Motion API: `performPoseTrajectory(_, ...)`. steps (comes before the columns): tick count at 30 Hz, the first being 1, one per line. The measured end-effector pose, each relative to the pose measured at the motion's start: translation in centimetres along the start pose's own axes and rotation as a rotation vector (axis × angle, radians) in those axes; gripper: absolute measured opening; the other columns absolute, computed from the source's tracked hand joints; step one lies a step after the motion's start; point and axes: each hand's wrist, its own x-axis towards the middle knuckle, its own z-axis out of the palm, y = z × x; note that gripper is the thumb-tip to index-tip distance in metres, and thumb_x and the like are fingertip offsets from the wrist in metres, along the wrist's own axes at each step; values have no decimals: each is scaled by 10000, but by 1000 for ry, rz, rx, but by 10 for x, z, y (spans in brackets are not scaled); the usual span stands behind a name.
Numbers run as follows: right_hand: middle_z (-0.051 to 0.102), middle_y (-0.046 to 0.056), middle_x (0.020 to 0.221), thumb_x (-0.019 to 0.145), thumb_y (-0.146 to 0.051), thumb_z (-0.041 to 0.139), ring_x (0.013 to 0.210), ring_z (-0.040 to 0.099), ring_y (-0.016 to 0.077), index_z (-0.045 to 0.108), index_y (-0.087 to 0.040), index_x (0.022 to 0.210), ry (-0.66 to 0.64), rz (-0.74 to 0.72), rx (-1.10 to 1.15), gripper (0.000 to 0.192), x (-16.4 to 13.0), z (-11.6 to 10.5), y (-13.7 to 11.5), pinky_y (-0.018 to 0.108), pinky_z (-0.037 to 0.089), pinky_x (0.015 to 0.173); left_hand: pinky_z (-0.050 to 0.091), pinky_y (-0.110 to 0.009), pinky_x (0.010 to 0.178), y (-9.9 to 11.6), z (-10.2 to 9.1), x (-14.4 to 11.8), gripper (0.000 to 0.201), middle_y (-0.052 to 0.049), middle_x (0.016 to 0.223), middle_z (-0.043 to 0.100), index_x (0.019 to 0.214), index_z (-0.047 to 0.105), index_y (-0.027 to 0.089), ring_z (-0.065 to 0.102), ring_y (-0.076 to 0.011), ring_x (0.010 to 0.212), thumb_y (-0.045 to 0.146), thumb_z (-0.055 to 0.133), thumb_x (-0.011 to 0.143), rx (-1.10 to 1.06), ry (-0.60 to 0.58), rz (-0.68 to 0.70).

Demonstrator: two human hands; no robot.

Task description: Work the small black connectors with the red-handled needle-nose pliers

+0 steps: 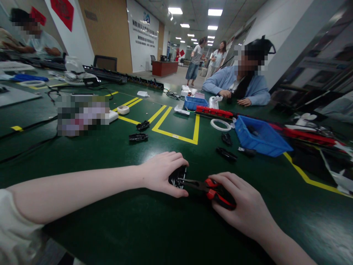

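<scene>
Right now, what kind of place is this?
Probably a workshop or assembly room. A long green table has yellow tape lines, blue bins of parts, and the right hand holds red pliers against a black part.

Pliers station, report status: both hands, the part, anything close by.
Left hand grips small black plastic part. Right hand holds red-and-black-handled pliers, nose on the part. Loose black pieces beyond, apart.

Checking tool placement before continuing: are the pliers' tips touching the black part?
Touching. The head view shows the pliers tips meeting the black part under the left hand.
</scene>
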Motion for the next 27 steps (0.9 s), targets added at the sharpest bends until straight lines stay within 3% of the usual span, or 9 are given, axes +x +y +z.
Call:
performPoseTrajectory(7,669,88,1053,794,-283,605,884,663,225,589,-216,1161,16,-33,10,374,-1,4,-2,355,556,748,494,-384,812,-1,2,0,697,-104,1072,621,1182,558,157,605,-284,966,692,666,749,17,4,16)
performPoseTrajectory(23,651,62,1030,779,-278,598,849,660,209,575,-241,1148,-129,53,54,372,-2,3,-6,347,553,711,500,-382,790,2,3,-1,674,-84,1032,602,1133,522,165,597,-274,941,644,730,706,-22,21,-51)
performPoseTrajectory(27,653,62,1032,784,-273,591,863,660,210,577,-241,1147,-152,71,75,364,-1,3,-7,348,555,722,498,-355,718,2,3,-1,663,-67,1001,605,1125,518,176,611,-257,875,660,709,714,-15,-12,-73)
